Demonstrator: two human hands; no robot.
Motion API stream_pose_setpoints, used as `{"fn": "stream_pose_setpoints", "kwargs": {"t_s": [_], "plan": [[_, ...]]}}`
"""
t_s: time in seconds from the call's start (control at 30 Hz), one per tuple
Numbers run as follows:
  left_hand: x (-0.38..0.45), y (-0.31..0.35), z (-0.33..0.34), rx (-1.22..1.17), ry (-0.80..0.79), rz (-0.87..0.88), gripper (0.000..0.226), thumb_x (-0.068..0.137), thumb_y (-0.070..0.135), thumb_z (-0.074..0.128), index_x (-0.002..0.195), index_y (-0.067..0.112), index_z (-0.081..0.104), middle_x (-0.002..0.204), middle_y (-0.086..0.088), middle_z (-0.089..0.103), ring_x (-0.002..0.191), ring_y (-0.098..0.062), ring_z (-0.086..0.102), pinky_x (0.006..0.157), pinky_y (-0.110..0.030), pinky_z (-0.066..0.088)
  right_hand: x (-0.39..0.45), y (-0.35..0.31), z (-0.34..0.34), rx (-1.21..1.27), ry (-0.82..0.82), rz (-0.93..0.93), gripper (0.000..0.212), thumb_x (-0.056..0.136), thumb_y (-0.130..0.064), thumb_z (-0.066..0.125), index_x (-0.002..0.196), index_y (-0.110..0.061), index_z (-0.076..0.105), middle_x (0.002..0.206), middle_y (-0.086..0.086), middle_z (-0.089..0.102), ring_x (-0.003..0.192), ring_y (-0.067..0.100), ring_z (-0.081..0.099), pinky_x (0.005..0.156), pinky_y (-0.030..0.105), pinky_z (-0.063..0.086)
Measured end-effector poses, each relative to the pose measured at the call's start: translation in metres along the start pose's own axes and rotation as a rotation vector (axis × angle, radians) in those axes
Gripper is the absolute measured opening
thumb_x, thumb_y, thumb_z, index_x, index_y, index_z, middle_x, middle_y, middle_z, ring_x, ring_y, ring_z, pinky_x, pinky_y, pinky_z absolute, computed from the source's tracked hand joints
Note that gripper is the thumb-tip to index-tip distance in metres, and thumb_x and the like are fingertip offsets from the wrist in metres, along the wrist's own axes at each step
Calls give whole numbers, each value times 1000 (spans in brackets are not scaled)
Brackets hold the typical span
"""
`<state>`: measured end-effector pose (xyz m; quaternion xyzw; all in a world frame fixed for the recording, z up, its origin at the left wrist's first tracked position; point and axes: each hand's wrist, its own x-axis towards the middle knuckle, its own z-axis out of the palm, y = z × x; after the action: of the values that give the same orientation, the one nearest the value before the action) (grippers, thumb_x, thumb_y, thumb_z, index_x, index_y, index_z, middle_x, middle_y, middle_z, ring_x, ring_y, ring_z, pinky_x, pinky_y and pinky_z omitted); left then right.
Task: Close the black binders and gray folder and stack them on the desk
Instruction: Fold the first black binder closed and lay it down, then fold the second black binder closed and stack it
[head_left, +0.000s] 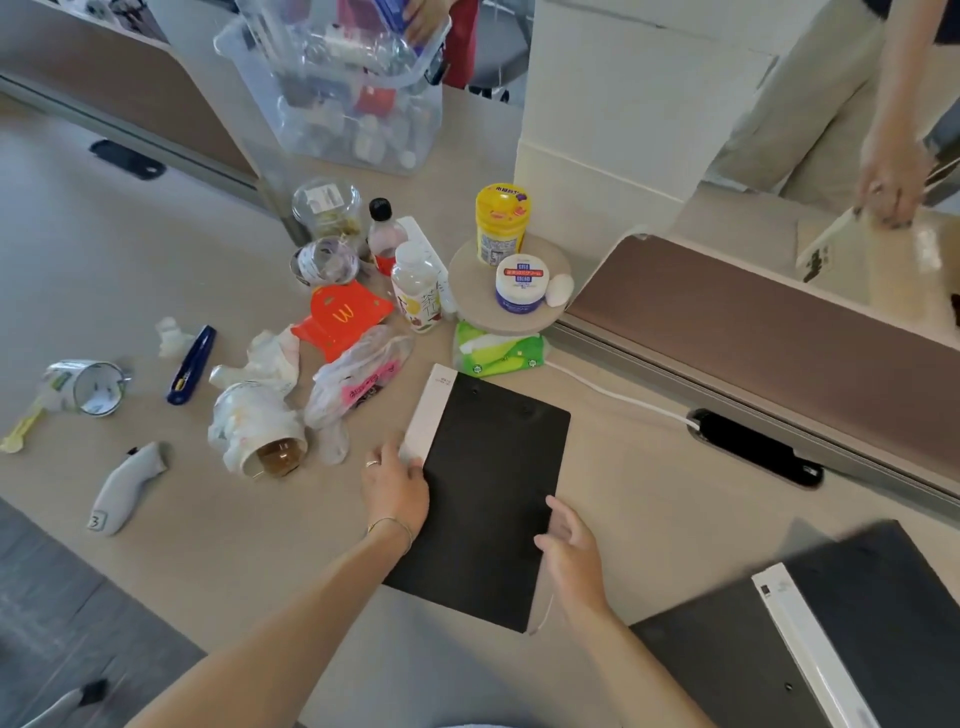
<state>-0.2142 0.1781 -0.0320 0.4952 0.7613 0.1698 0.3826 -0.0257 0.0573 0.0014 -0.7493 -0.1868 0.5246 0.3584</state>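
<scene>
A closed black binder (488, 499) with a white spine lies flat on the desk (649, 499) in front of me. My left hand (396, 486) rests on its left edge at the spine, fingers on the cover. My right hand (570, 551) hovers at the binder's right edge with fingers spread, holding nothing. A second black binder (852, 639) lies open at the lower right, its white spine facing up. I see no gray folder.
Clutter fills the desk's left and middle: a tipped cup (265, 441), plastic bags, bottles (415, 291), a blue cutter (191, 364), a grey controller (127, 486), a green tissue pack (498, 353). A white cable (623, 397) runs right. Another person's hand (891, 182) is at a box beyond the partition.
</scene>
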Motion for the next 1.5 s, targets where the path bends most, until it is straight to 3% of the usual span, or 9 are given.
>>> {"fn": "stream_pose_setpoints", "kwargs": {"t_s": [0.13, 0.23, 0.47, 0.6, 0.8, 1.03, 1.2, 1.33, 1.5], "plan": [[-32, 28, -4, -8, 3, 69, 53, 103, 29, 44, 154, 28, 31, 155, -9, 34, 141, -30, 37, 118, -47, 32, -11, -10, -24, -37, 43, -83, 57, 84, 9, 52, 133, -20, 56, 136, -4, 52, 126, 12, 46, 106, 26, 33], [-59, 50, 4, 22, -20, 178, 52, 103, 32, 45, 153, 30, 33, 154, -5, 36, 137, -25, 44, 115, -44, 38, -21, -10, -50, -12, 91, -125, 55, 86, 6, 51, 133, -22, 56, 138, -5, 53, 127, 13, 47, 105, 28, 35], [-134, 86, 69, 55, -221, 369, 54, 100, 23, 52, 150, 34, 35, 147, 0, 40, 125, -20, 52, 104, -42, 51, -58, 9, -144, 207, 272, -140, 54, 87, 2, 47, 130, -27, 59, 133, -7, 53, 124, 12, 49, 93, 26, 37], [-182, 108, 119, 126, -326, 464, 50, 99, 21, 49, 145, 36, 37, 140, -4, 43, 114, -27, 59, 97, -47, 54, -78, 38, -208, 306, 363, -95, 51, 86, 2, 53, 129, -26, 60, 132, -4, 54, 124, 13, 50, 88, 23, 40], [-252, 142, 208, 212, -453, 501, 51, 98, 11, 46, 148, 21, 40, 143, -14, 43, 133, -35, 43, 114, -44, 36, -111, 106, -308, 311, 495, -11, 43, 93, -4, 54, 129, -29, 58, 135, -1, 54, 118, 14, 51, 78, 21, 43], [-288, 166, 281, 365, -578, 460, 54, 96, 26, 50, 149, 23, 40, 145, -13, 47, 133, -32, 45, 109, -40, 36, -138, 183, -369, 374, 533, 247, 63, 94, -2, 53, 149, -27, 35, 153, 7, 40, 138, 28, 42, 107, 39, 38], [-293, 166, 306, 450, -614, 405, 57, 96, 29, 50, 150, 20, 38, 146, -14, 48, 132, -33, 47, 106, -39, 39, -152, 208, -381, 423, 537, 325, 70, 88, 0, 53, 151, -20, 32, 152, 12, 40, 134, 27, 46, 98, 31, 39], [-297, 163, 312, 461, -574, 404, 56, 97, 28, 48, 151, 20, 38, 145, -16, 48, 128, -36, 51, 105, -42, 43, -155, 211, -386, 480, 533, 330, 69, 89, -1, 52, 151, -22, 32, 151, 11, 41, 133, 28, 48, 105, 36, 39], [-303, 170, 301, 442, -516, 440, 51, 96, 27, 49, 146, 22, 44, 139, -17, 48, 120, -37, 55, 105, -45, 45, -158, 202, -388, 532, 565, 301, 61, 92, -2, 49, 149, -20, 35, 141, 9, 46, 104, 19, 48, 98, 34, 40]]}}
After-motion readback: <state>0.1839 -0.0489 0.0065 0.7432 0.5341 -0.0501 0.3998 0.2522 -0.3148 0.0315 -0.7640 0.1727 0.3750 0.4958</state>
